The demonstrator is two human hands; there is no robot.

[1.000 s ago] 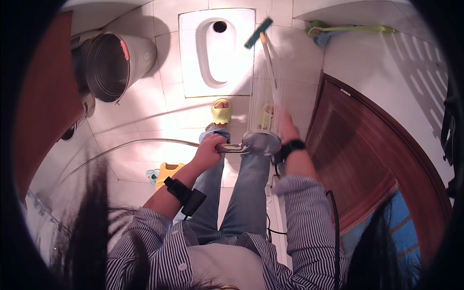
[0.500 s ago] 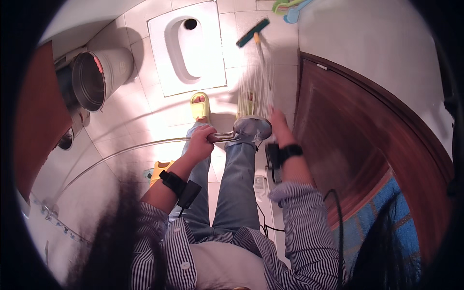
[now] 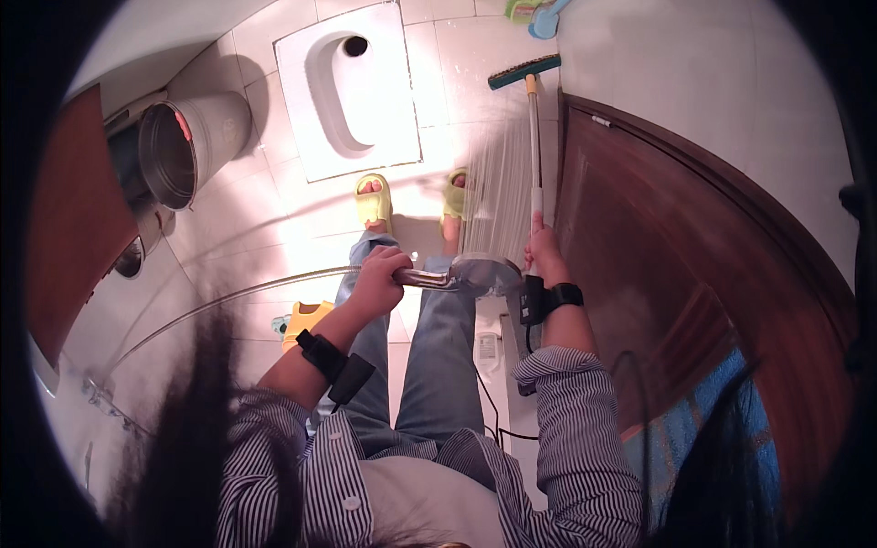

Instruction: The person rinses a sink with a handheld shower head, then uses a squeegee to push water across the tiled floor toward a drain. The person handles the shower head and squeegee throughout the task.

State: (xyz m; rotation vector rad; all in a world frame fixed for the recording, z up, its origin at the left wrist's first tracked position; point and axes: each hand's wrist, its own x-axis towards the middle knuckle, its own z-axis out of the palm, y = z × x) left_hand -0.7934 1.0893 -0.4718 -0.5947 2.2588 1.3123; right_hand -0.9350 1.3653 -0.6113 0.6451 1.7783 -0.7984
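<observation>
My left hand (image 3: 379, 278) is closed around the handle of a silver shower head (image 3: 484, 272), held level above my right leg. Fine jets of water fan out from it toward the floor by my right slipper (image 3: 454, 194). In my right hand (image 3: 546, 252) is the pale handle of a floor brush (image 3: 525, 72). Its green head with dark bristles lies at the far right, beside the foot of the wall. A metal hose (image 3: 233, 300) runs from the shower handle to the left wall.
A white squat toilet (image 3: 347, 100) is set into the tiled floor ahead. Metal buckets (image 3: 219, 126) stand at the left. A brown wooden door (image 3: 639, 219) lines the right side. Yellow footwear (image 3: 309, 321) lies behind my left leg; green and blue items (image 3: 545, 20) are at the far wall.
The brush head has swung right toward the wall and turned nearer to level. My right hand has shifted right and slightly nearer. The shower head has come a little nearer, still spraying.
</observation>
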